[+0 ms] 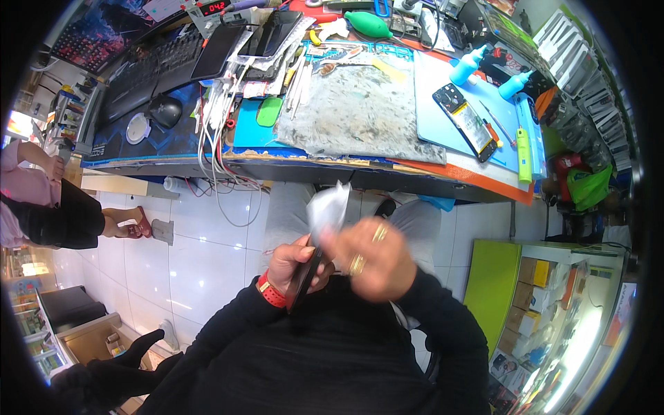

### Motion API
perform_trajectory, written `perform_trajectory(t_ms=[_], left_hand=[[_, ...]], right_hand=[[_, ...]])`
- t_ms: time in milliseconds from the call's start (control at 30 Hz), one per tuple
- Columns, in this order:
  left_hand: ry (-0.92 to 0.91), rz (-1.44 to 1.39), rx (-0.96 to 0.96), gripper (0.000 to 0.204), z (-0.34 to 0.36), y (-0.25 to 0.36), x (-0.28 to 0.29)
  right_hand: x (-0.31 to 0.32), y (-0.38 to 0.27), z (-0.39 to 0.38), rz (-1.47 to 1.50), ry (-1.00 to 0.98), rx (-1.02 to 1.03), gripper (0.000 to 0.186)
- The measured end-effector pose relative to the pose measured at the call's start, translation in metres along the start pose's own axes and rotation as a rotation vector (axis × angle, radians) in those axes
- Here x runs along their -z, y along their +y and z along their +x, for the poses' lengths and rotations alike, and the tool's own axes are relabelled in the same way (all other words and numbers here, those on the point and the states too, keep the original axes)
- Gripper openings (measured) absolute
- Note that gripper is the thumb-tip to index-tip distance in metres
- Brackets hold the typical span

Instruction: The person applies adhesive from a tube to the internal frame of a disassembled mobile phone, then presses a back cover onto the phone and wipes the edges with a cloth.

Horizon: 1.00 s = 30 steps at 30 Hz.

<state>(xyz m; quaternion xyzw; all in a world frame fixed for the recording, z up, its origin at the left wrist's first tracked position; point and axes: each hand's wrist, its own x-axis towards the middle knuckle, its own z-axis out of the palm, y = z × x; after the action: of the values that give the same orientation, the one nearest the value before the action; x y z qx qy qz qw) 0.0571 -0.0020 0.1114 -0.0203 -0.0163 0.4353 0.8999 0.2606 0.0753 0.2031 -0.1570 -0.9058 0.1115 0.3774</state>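
Observation:
My left hand (283, 263), with a red watch strap at its wrist, is closed around a dark, thin phone (304, 282) held tilted on edge in front of my chest. Beside it, my right hand (377, 264) is smeared by motion, its fingers curled and two gold rings showing. A thin white sheet (328, 209), perhaps tissue or film, rises from between the right fingertips and the phone's upper end. The fingertips appear to pinch the sheet, though blur hides the exact grip.
Ahead stands a workbench with a stained grey mat (360, 104). To its right lie an opened phone (465, 123), a blue bottle (467, 66) and a green tool (523, 155). Cables (216, 149) hang off the front edge. A glass display case (546, 311) stands right; people are at left.

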Motion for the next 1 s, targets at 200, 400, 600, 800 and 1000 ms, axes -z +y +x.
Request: perform_trajectory(t_ms=[200, 400, 600, 800, 1000], left_hand=[[0.395, 0.715, -0.077, 0.049, 0.008, 0.004, -0.052], [0.541, 1.326, -0.135, 0.052, 0.016, 0.003, -0.068], [0.500, 1.365, -0.127, 0.050, 0.019, -0.003, -0.069], [0.468, 1.200, -0.120, 0.052, 0.017, -0.001, -0.057], [0.544, 1.145, -0.089, 0.048, 0.015, 0.004, -0.056]], right_hand=[[0.023, 0.051, -0.022, 0.508, 0.397, -0.950, 0.029], [0.026, -0.011, -0.034, -0.096, 0.193, -0.551, 0.046], [0.007, -0.011, -0.042, -0.233, -0.099, -0.149, 0.045], [0.005, -0.016, -0.042, -0.161, -0.188, -0.093, 0.043], [0.039, 0.020, -0.040, 0.189, 0.113, -0.727, 0.046]])
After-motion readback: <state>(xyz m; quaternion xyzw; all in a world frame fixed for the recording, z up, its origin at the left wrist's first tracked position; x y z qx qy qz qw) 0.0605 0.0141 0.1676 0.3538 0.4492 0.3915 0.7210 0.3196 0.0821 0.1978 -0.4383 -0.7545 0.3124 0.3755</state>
